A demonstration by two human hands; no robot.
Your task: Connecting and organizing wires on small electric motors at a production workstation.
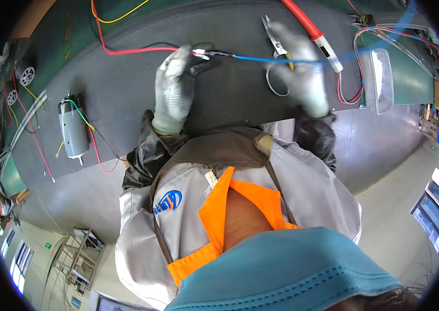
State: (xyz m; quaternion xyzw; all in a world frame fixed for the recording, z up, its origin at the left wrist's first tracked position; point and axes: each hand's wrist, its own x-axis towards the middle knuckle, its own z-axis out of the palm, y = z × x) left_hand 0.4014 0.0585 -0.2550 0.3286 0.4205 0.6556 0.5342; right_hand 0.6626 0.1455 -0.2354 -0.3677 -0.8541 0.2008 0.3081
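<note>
My left hand (173, 85), in a grey-white knit glove, pinches a wire joint (202, 53) above the dark bench mat. A red wire (139, 51) and a black wire run to this joint from the left, and a blue wire (266, 59) leaves it to the right. My gloved right hand (306, 72) is smeared by motion, so its fingers and any grip do not show clearly. The blue wire crosses the view at this hand. Beside its fingers lie scissors (277, 47), blades pointing away, with one pale handle loop toward me.
A red-and-white stick-shaped tool (324, 47) lies right of the scissors. Farther right stands a clear plastic box (378, 83) near looped red and blue wires (357, 46). At left, a silver cylindrical motor (74, 129) has several loose leads. The dark mat (230, 98) ends close to my body.
</note>
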